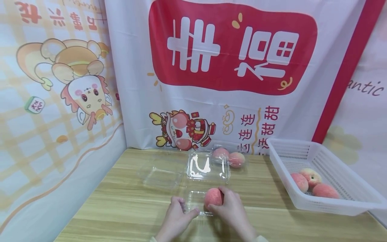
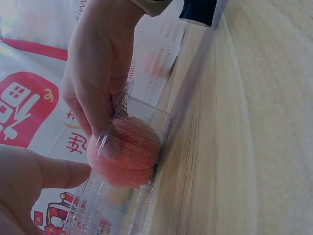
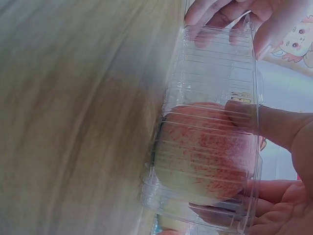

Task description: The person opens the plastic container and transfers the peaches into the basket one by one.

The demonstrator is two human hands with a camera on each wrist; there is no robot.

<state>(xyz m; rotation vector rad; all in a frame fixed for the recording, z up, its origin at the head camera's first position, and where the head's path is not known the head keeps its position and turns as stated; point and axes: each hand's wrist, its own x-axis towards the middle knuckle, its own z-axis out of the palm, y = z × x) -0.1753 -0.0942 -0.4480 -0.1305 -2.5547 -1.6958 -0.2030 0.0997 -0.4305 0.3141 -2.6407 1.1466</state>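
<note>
My right hand (image 1: 231, 205) grips a pink, fuzzy peach (image 1: 213, 198) between thumb and fingers. The peach sits low inside the right part of a clear plastic clamshell box (image 3: 210, 73), seen through its ribbed wall in both wrist views. At the box's left end, my left hand (image 1: 176, 215) pinches the edge, its thumb (image 2: 66, 172) by the rim and its fingers (image 3: 215, 14) along the outer side. The box's open lid (image 1: 208, 164) lies back from me on the wooden table.
Farther back, two peaches (image 1: 237, 159) sit in another clear box. One more clear box (image 1: 161, 176) stands at the left. On the right, a white plastic basket (image 1: 350, 174) holds several peaches (image 1: 325, 191). Printed cloths (image 1: 136, 101) hang behind and beside the table (image 1: 121, 215).
</note>
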